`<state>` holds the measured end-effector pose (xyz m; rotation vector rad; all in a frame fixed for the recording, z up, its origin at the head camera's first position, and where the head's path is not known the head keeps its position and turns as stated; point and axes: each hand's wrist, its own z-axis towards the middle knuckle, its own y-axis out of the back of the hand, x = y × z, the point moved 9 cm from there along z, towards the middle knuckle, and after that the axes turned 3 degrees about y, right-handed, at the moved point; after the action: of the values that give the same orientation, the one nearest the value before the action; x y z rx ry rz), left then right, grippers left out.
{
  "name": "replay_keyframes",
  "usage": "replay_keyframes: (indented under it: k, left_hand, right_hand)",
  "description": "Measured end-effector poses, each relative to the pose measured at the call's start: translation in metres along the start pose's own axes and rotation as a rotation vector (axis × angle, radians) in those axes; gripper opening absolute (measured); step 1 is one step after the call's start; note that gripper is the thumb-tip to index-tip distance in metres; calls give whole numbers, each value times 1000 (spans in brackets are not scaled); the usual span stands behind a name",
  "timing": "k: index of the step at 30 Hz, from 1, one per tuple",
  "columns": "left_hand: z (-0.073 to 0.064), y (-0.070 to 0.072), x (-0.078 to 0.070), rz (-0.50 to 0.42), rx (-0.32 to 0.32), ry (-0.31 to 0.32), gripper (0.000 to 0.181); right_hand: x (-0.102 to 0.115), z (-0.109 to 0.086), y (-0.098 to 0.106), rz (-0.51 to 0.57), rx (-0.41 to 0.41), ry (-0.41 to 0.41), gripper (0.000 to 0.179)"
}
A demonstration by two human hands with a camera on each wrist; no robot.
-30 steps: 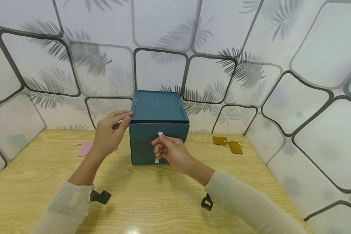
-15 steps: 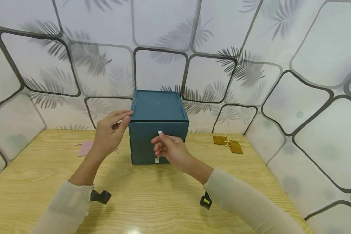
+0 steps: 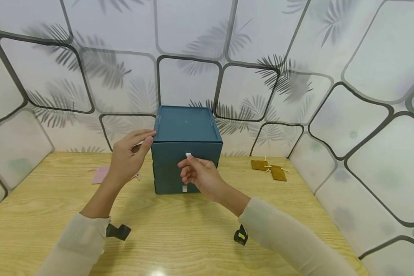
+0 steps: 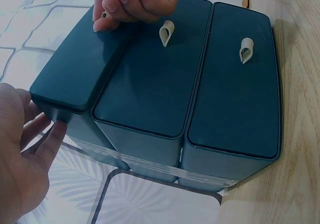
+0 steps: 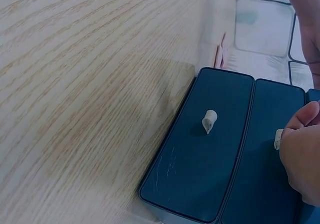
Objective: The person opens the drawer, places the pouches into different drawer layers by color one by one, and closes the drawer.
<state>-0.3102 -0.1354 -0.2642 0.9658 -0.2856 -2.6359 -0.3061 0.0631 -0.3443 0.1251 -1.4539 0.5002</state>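
Observation:
A dark blue drawer box [image 3: 186, 124] with three stacked drawers stands on the table against the wall. My right hand [image 3: 205, 179] pinches the white tab [image 3: 188, 155] of the top drawer [image 3: 167, 153], whose front sits close under the box top. Below it, the middle tab [image 4: 166, 33] and the bottom tab [image 4: 246, 50] show in the left wrist view. With extended fingers, my left hand [image 3: 128, 156] touches the box's upper left edge near the front corner; the left wrist view has its fingers [image 4: 52, 141] against the side.
A pink drawstring pouch [image 3: 99, 175] lies left of the box, partly behind my left forearm. Two brown drawstring pouches [image 3: 259, 165] lie to the right. The wooden table [image 3: 179, 237] meets patterned wall sheeting [image 3: 193, 34] at the back and sides.
The top drawer has moved slightly inward, and the dark gap beneath the box top has narrowed. My right hand moves with the tab; my left hand stays in place.

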Motion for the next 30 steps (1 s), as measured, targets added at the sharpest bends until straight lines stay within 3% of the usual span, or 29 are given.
replay_keyframes:
  k: [15, 30]
  left_hand:
    - [0, 0, -1, -13, -9, 4, 24]
    - [0, 0, 1, -30, -16, 4, 23]
  right_hand:
    - [-2, 6, 3, 15, -35, -10, 37]
    - [-3, 9, 4, 47, -20, -19, 35]
